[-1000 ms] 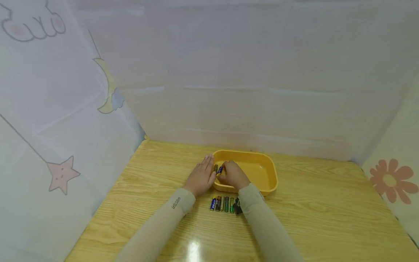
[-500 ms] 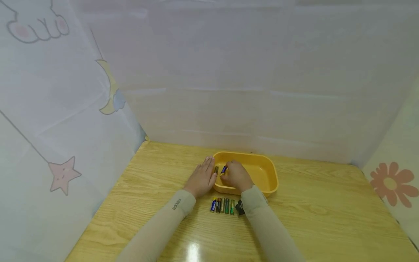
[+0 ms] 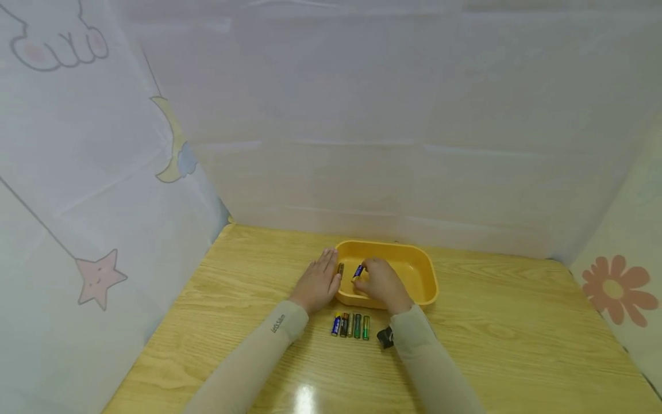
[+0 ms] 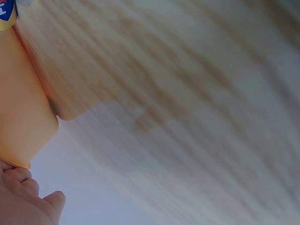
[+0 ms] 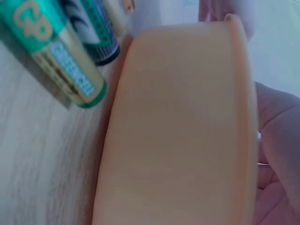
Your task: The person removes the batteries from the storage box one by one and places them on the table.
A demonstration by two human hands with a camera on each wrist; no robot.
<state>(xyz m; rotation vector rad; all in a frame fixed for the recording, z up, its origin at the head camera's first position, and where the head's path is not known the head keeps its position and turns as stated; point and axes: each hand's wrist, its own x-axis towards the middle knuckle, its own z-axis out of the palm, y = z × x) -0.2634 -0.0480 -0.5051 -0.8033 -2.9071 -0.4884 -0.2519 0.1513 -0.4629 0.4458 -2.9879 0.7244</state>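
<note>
A yellow plastic basin [image 3: 433, 287] sits on the wooden table. My left hand [image 3: 316, 283] lies with straight fingers against its left end; the left wrist view shows these fingertips at the rim. Inside the basin, my right hand [image 3: 385, 283] pinches a blue battery [image 3: 358, 271] between thumb and fingers. A dark battery [image 3: 341, 269] stands along the basin's left inner wall, near my left fingers. In the right wrist view, the basin's outer wall [image 5: 178, 117] hides what that hand [image 5: 281, 154] holds.
In front of the basin, several batteries lie in a row, from a blue one [image 3: 336, 325] to a green-and-gold one [image 3: 366, 328] marked GP Greencell. A small black object [image 3: 385, 338] is partly under my right sleeve. A pale sheet [image 3: 331, 172] hangs behind the table.
My right hand has moved right inside the basin, carrying the blue battery away from the dark one. My left hand has stayed in place. More of the black object shows.
</note>
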